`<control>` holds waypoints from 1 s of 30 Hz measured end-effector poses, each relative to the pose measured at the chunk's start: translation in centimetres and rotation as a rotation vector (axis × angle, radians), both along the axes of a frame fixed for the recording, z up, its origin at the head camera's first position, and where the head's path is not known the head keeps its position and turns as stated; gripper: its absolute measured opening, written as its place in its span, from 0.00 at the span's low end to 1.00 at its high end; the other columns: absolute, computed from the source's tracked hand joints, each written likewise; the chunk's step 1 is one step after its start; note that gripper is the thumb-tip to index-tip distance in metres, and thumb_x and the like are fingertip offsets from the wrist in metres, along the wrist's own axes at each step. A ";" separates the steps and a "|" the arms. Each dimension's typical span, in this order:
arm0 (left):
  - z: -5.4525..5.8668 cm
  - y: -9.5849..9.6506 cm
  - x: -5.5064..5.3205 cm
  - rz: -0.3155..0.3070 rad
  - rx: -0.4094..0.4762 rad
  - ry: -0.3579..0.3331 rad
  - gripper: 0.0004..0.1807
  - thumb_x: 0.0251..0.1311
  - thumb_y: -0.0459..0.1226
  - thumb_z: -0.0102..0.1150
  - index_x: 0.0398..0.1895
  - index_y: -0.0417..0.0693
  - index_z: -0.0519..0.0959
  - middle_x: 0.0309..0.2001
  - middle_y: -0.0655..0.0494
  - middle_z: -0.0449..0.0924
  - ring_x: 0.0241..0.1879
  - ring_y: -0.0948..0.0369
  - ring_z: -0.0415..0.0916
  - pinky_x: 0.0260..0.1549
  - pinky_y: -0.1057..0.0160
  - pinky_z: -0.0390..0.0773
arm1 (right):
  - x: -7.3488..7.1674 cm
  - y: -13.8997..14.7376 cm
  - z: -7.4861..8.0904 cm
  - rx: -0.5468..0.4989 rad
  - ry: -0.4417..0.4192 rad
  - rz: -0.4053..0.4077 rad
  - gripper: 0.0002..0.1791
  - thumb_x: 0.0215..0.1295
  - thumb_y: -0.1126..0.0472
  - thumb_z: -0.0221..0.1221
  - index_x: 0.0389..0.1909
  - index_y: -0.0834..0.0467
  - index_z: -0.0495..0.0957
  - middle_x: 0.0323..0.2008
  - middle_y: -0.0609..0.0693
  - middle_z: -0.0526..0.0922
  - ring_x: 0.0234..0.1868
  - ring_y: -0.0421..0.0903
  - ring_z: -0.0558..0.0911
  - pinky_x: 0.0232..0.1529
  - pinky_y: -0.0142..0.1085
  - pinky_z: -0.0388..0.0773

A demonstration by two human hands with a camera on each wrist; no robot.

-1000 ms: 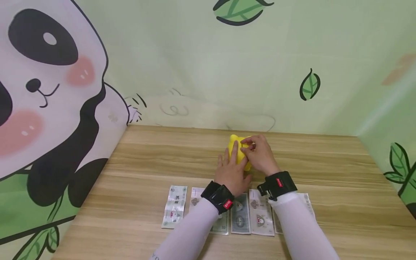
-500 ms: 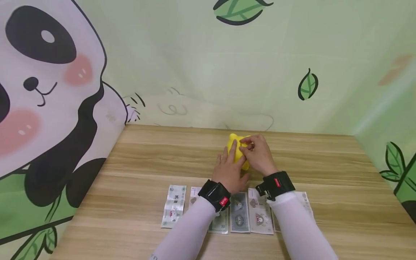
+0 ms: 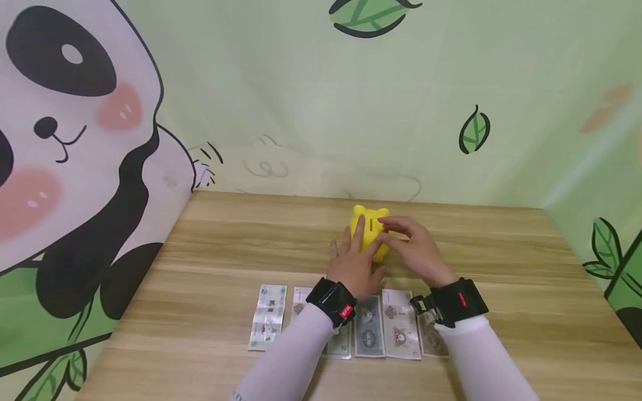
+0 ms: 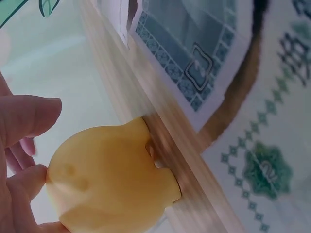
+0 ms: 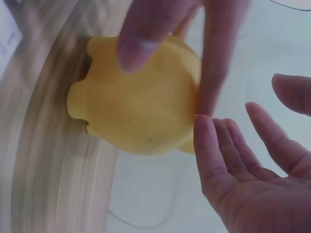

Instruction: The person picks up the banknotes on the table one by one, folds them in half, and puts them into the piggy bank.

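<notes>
A yellow piggy bank (image 3: pixel 383 213) with small ears stands near the far side of the table, a dark slot (image 3: pixel 371 224) in its top. Across its left side rests my left hand (image 3: pixel 353 270), fingers spread and fairly straight. My right hand (image 3: pixel 420 249) is at the bank's right side, fingers loosely bent, with nothing visible in its grasp. In the right wrist view, the fingers (image 5: pixel 209 150) of that hand extend beside the yellow body. The left wrist view shows the bank's rounded side (image 4: pixel 107 174) and stubby feet against the tabletop.
Several play banknotes lie in a row nearer the person, among them a green-white note (image 3: pixel 268 317), a blue-grey note (image 3: pixel 369 328) and a pale note (image 3: pixel 401 328). The forearms partly cover the row. A panda-printed backdrop (image 3: pixel 301 111) rises behind the wooden table (image 3: pixel 225 234).
My right hand has moved right, away from the slot, and its fingers have spread a little; the slot now shows. My left hand stays on the piggy bank.
</notes>
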State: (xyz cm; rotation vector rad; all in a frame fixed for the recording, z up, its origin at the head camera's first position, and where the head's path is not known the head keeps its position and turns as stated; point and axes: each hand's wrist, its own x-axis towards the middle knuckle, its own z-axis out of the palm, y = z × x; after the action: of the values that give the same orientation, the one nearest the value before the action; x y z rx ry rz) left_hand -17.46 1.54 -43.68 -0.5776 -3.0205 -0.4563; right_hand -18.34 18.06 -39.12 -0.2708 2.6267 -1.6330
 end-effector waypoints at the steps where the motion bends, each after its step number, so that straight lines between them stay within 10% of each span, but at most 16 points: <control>1: 0.0 0.0 0.0 0.003 0.004 -0.005 0.40 0.72 0.57 0.56 0.83 0.75 0.51 0.86 0.49 0.31 0.82 0.40 0.47 0.75 0.30 0.56 | 0.4 0.3 0.2 -0.010 -0.005 -0.001 0.24 0.76 0.59 0.60 0.69 0.59 0.74 0.69 0.60 0.74 0.71 0.61 0.73 0.69 0.59 0.73; 13: -0.2 0.4 0.1 0.024 0.070 -0.069 0.45 0.72 0.56 0.56 0.83 0.80 0.40 0.85 0.51 0.22 0.84 0.40 0.37 0.75 0.27 0.48 | 6.3 4.5 0.8 0.021 -0.125 0.011 0.28 0.79 0.50 0.57 0.73 0.56 0.69 0.71 0.57 0.74 0.70 0.55 0.75 0.63 0.37 0.79; 23: 3.5 1.5 3.1 -0.079 0.104 -0.067 0.48 0.70 0.60 0.55 0.86 0.62 0.43 0.85 0.42 0.31 0.84 0.39 0.36 0.78 0.32 0.48 | 10.5 8.1 -0.7 0.039 -0.150 -0.068 0.30 0.79 0.48 0.55 0.75 0.59 0.66 0.72 0.61 0.71 0.56 0.21 0.75 0.55 0.23 0.78; 30: 4.8 3.3 5.8 -0.323 0.456 -0.389 0.48 0.72 0.59 0.54 0.85 0.52 0.45 0.84 0.47 0.45 0.83 0.52 0.48 0.81 0.51 0.53 | 12.2 10.1 -1.8 0.019 -0.183 -0.149 0.34 0.81 0.47 0.52 0.78 0.63 0.60 0.73 0.64 0.67 0.55 0.17 0.72 0.54 0.22 0.79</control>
State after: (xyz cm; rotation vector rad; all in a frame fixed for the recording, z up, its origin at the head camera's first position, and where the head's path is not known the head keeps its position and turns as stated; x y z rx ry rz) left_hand -11.63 4.82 -38.84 -1.0373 -2.9862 -1.3712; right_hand -6.15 28.13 -40.87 0.0736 2.5769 -1.5871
